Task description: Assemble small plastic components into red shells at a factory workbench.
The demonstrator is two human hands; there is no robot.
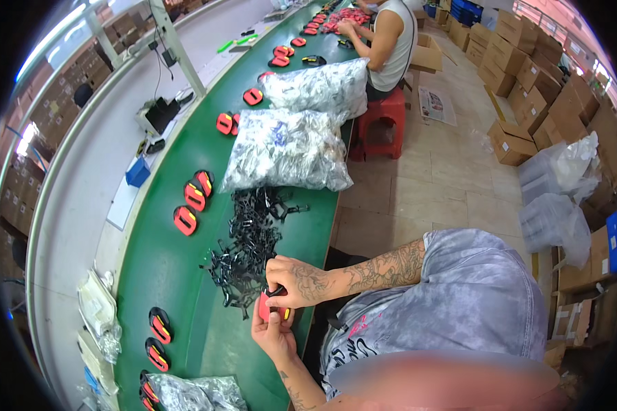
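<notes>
Close to the belt's near edge, my left hand (274, 335) grips a red oval plastic piece (264, 305) with a small yellow patch. My right hand (296, 282) is closed over its top, pinching a small black plastic part (275, 292) against it; the fingers hide much of the contact. Just beyond the hands spreads a heap of small black plastic parts (250, 229). Finished-looking red-and-black oval pieces (185, 220) lie along the far side of the green belt (154, 264), with more of them (160, 325) at the lower left.
Two bulging clear plastic bags (288, 151) rest on the belt past the heap. Another plastic bag (195, 394) lies at the bottom. A co-worker (391, 41) sits farther up on a red stool (382, 123). Cardboard boxes (514, 140) stack along the right.
</notes>
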